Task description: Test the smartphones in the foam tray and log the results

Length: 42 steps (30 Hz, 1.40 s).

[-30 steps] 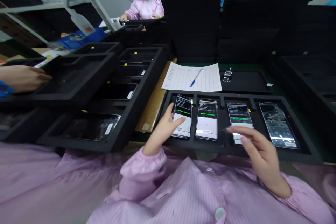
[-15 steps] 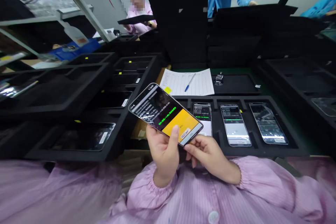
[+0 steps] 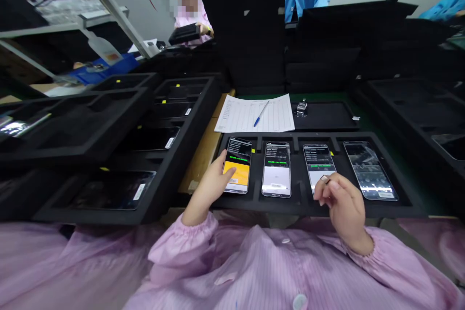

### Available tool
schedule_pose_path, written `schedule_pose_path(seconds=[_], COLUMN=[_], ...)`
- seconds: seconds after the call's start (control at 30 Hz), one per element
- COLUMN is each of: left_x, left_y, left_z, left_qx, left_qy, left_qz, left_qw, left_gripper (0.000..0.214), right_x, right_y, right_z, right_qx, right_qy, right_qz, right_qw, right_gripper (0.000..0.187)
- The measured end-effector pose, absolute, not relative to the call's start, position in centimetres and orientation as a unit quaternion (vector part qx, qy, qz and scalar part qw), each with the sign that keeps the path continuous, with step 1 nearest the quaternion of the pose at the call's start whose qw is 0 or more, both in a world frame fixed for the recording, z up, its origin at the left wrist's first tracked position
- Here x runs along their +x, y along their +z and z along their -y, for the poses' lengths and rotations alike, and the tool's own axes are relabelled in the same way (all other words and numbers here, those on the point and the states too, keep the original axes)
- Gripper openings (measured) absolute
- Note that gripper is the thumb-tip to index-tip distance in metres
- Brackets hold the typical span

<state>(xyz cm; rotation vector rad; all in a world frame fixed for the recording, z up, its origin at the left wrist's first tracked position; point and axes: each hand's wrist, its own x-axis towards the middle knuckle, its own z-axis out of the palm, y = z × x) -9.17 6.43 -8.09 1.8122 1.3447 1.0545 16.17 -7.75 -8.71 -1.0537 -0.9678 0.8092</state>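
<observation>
Far left, a deep black foam tray with rectangular slots, a dark smartphone with a white label lying in its nearest slot, and beyond it, up at the back, a co-worker in a pink smock holding a small black tray at chest height. Next, the main change: a smartphone with a yellow screen panel, no longer lifted between both hands, back flat in the leftmost slot of a black foam tray with four slots. Against its lower left edge, the left hand, fingers extended and loose, touching without any grip (more a steadying press than a hold). Behind, a white printed form with a blue ballpoint pen across it. Then a smartphone with a white lower screen in the second slot, and a third smartphone with green text lines in the third, just above the right hand, fingers curled and bunched near the phone's lower edge, a tiny metallic glint at the fingertips (too small to tell whether held or worn). Last, at far right, a fourth smartphone with a dark reflective screen, untouched in its slot.
</observation>
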Motion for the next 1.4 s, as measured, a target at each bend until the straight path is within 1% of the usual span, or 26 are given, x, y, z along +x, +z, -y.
schedule_pose_path(seconds=[0.07,0.13,0.17,0.23,0.27,0.4,0.47,0.53,0.6,0.63,0.7,0.73,0.77,0.83,0.9,1.0,1.13,1.2,1.3,1.33,1.4], left_x=[-6.7,-3.8,-2.5,-0.5,0.1,0.7,0.8,0.9,1.1,1.2,1.4,1.6,1.9,2.4,3.1,3.8,2.9,1.6,-0.1,-0.3,0.1], left_y=[-8.5,-8.8,-8.8,-8.8,-8.8,-8.8,-8.8,-8.4,-7.5,-6.9,-5.8,-5.3,-4.9,-4.5,-4.4,-4.4,-4.4,-4.9,-6.4,-6.9,-7.5], left_z=[-4.9,-3.2,-2.5,-1.8,-1.8,-3.2,-4.0,-4.2,-3.7,-3.2,-1.9,-1.2,-0.4,0.9,1.8,1.9,-0.7,-2.6,-4.6,-4.8,-4.4], left_qx=[0.713,0.74,0.761,0.775,0.764,0.623,0.573,0.557,0.547,0.537,0.518,0.515,0.514,0.515,0.511,0.503,0.519,0.541,0.588,0.621,0.704], left_qy=[0.391,0.356,0.314,0.252,0.244,0.317,0.308,0.299,0.35,0.393,0.47,0.495,0.513,0.537,0.558,0.585,0.606,0.557,0.376,0.327,0.283], left_qz=[-0.531,-0.52,-0.513,-0.498,-0.495,-0.509,-0.481,-0.433,-0.386,-0.366,-0.337,-0.335,-0.337,-0.342,-0.342,-0.345,-0.352,-0.37,-0.41,-0.427,-0.467], left_qw=[0.239,0.233,0.244,0.296,0.333,0.503,0.588,0.643,0.656,0.651,0.63,0.615,0.599,0.574,0.557,0.535,0.489,0.51,0.587,0.57,0.453], left_gripper=[0.055,0.069,0.075,0.081,0.083,0.093,0.097,0.088,0.073,0.068,0.063,0.063,0.062,0.061,0.062,0.065,0.062,0.06,0.062,0.06,0.058], right_x=[16.6,16.8,16.8,16.9,16.9,16.8,16.6,16.4,16.0,15.8,15.2,14.9,14.6,14.0,13.7,13.7,15.1,16.6,19.4,20.3,21.8], right_y=[-9.2,-9.7,-9.9,-10.1,-10.2,-9.8,-9.3,-8.5,-7.8,-7.5,-7.1,-7.0,-7.0,-7.2,-7.5,-7.7,-8.0,-8.3,-8.6,-8.7,-8.8], right_z=[7.7,7.8,7.9,8.0,8.0,7.8,7.7,7.7,7.9,8.0,8.1,8.1,8.1,7.9,7.7,7.7,8.7,9.1,9.0,8.8,8.3], right_qx=[-0.48,-0.49,-0.493,-0.493,-0.492,-0.48,-0.455,-0.394,-0.321,-0.296,-0.285,-0.296,-0.312,-0.352,-0.397,-0.433,-0.429,-0.434,-0.436,-0.433,-0.427], right_qy=[0.364,0.364,0.362,0.357,0.355,0.363,0.443,0.597,0.739,0.785,0.823,0.82,0.805,0.744,0.654,0.554,0.509,0.473,0.394,0.368,0.333], right_qz=[0.416,0.413,0.418,0.441,0.456,0.485,0.451,0.384,0.305,0.273,0.237,0.232,0.235,0.266,0.312,0.362,0.375,0.356,0.305,0.289,0.265], right_qw=[0.681,0.675,0.672,0.659,0.651,0.635,0.627,0.585,0.507,0.471,0.431,0.431,0.446,0.501,0.564,0.612,0.645,0.679,0.749,0.77,0.798], right_gripper=[0.036,0.038,0.039,0.04,0.041,0.041,0.038,0.037,0.034,0.031,0.022,0.023,0.027,0.038,0.042,0.045,0.041,0.04,0.042,0.042,0.039])
